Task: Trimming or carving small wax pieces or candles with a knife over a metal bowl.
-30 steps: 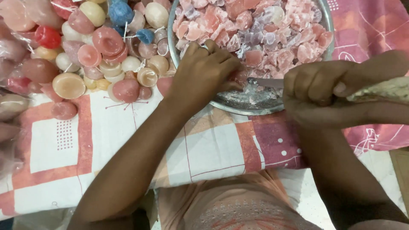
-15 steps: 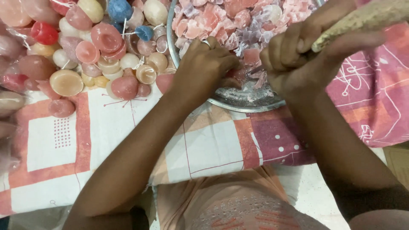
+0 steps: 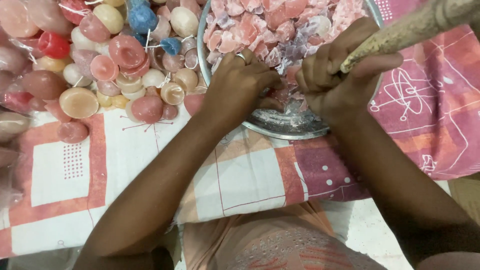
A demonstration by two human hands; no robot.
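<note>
A round metal bowl [image 3: 280, 127] holds several pink, white and purple wax chunks [image 3: 260, 25]. My left hand [image 3: 240, 85] rests over the bowl's near edge with a ring on one finger, fingers curled onto something I cannot make out. My right hand [image 3: 335, 80] is closed around a rough wooden stick [image 3: 415, 27] that slants up to the right, its lower end down in the bowl close to my left hand.
A heap of small round wax candles [image 3: 110, 60] in pink, cream, red and blue, some with wicks, lies left of the bowl. Everything sits on a patterned cloth [image 3: 240, 175] of red, white and pink squares. My lap is below.
My right hand with the stick has moved left and down into the bowl, next to my left hand. The left hand has stayed at the bowl's near edge.
</note>
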